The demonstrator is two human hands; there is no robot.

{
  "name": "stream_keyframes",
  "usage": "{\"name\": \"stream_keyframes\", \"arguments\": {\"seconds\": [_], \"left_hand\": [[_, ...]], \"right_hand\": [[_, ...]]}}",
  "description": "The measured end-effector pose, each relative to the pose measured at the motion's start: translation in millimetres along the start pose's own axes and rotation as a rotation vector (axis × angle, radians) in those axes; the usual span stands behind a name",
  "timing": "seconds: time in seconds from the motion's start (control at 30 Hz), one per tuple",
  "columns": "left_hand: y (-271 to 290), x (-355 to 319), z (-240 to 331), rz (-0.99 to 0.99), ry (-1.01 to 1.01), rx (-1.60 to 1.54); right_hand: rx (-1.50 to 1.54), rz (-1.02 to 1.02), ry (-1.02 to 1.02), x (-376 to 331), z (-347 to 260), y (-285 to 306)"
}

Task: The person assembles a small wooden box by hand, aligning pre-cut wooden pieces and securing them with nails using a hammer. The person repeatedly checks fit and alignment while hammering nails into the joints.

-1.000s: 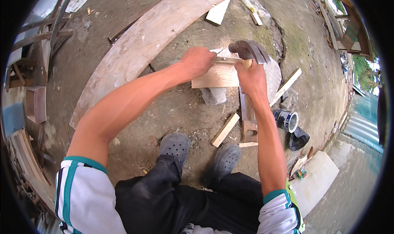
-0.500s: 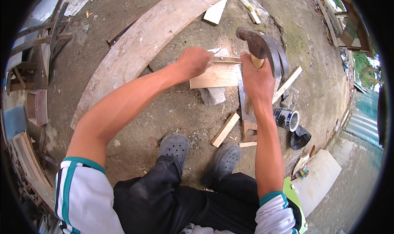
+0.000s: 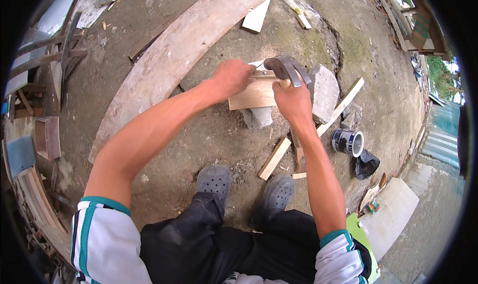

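One stone chunk (image 3: 257, 118) is showing nearest, under the wooden piece (image 3: 250, 96). Right hand (image 3: 294, 103) is gripping the hammer (image 3: 283, 68), fingers wrapped tight, just right of the wood. Left hand (image 3: 232, 78) is curling fingers inward at its far-left corner; can't tell what they're pinching. Hammer head is sitting just beyond the right fingers.
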State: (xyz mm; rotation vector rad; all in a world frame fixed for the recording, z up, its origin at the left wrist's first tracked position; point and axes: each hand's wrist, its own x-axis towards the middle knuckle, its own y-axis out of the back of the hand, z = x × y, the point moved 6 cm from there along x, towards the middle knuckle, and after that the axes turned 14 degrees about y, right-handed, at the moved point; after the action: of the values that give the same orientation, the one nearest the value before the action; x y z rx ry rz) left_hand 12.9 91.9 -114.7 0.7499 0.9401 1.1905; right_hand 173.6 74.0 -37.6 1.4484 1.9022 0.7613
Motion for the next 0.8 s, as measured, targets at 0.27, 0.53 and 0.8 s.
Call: {"name": "stream_keyframes", "arguments": {"seconds": [0.27,0.53,0.8], "left_hand": [[-1.9,-3.8,-1.8,-0.001,0.011,0.0],[-4.1,-1.5,3.3,-0.008,-0.033,0.056],[-0.1,-1.4,-0.4,0.005,-0.008,-0.01]], "right_hand": [[0.085,0.208,0.097,4.7,-19.5,22.8],[-0.047,-0.118,-0.144,-0.4,35.6,-21.2],[-0.015,0.033,-0.046,-0.2,15.5,-3.1]]}}
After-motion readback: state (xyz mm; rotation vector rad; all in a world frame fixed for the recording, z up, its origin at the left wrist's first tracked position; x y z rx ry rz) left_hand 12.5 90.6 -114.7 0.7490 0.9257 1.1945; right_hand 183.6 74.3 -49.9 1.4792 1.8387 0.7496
